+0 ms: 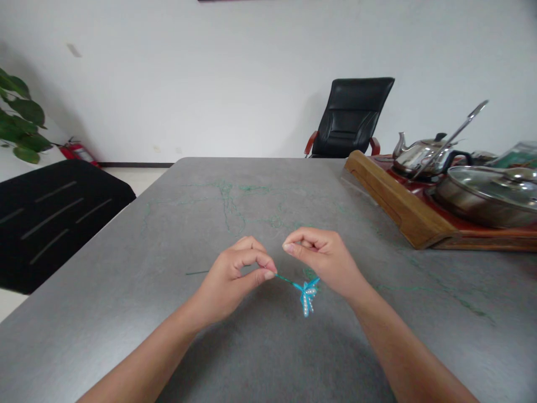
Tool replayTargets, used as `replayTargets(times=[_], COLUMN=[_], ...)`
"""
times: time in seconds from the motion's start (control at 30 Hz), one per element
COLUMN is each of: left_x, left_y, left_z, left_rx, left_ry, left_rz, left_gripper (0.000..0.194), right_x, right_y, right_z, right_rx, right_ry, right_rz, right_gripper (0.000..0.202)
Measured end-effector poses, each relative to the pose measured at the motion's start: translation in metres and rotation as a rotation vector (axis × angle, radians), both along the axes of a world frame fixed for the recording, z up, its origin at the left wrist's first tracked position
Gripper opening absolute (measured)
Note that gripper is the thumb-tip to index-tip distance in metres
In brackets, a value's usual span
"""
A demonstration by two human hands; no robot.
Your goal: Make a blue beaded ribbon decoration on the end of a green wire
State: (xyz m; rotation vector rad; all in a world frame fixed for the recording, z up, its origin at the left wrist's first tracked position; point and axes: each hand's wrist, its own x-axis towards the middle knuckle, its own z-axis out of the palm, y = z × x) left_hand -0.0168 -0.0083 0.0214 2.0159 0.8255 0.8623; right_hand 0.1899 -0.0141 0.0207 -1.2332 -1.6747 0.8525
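My left grip (232, 274) pinches green stem (286, 279), blue flower (307, 295) at 4 o'clock; right grip (326, 253) closed, can't tell on what.

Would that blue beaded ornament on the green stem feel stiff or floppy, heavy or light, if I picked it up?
Probably light: the blue beaded ornament is small and its green stem thin. The stem seems fairly stiff, running nearly straight from the left hand.

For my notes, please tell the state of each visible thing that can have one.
Left hand, pinching the green stem
Right hand, pinched; whether holding anything is unclear
Blue beaded ornament, attached to the stem
Green threads, loose, spread across the table
Kettle, upright, lidded
Pan, covered
Metal utensil, tilted
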Motion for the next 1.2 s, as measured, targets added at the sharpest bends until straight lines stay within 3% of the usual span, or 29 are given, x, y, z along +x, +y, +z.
replayTargets(times=[0.17, 0.33, 0.47, 0.77, 1.07, 1.2], left_x=[0.001, 0.003, 0.003, 0.003, 0.003, 0.004], left_y=[0.004, 0.003, -0.002, -0.007, 0.000, 0.002], left_z=[-0.009, -0.017, -0.018, -0.020, -0.008, -0.010], left_rx=[-0.182, -0.352, -0.454, -0.478, -0.491, -0.561], left_ry=[-0.215, -0.369, -0.396, -0.293, -0.228, -0.245], left_rz=[0.143, 0.303, 0.358, 0.289, 0.199, 0.195], left_gripper=[0.010, 0.010, 0.013, 0.016, 0.018, 0.019], right_x=[-0.004, -0.011, -0.014, -0.016, -0.020, -0.021], right_y=[0.009, 0.014, 0.015, 0.012, 0.008, 0.006], right_z=[-0.015, -0.031, -0.035, -0.032, -0.027, -0.026], right_rx=[-0.164, -0.157, -0.169, -0.144, -0.088, -0.089], right_ry=[0.172, 0.245, 0.287, 0.337, 0.457, 0.487], right_rz=[0.040, 0.072, 0.022, -0.088, -0.129, -0.146], right_gripper=[0.019, 0.020, 0.021, 0.017, 0.016, 0.016])
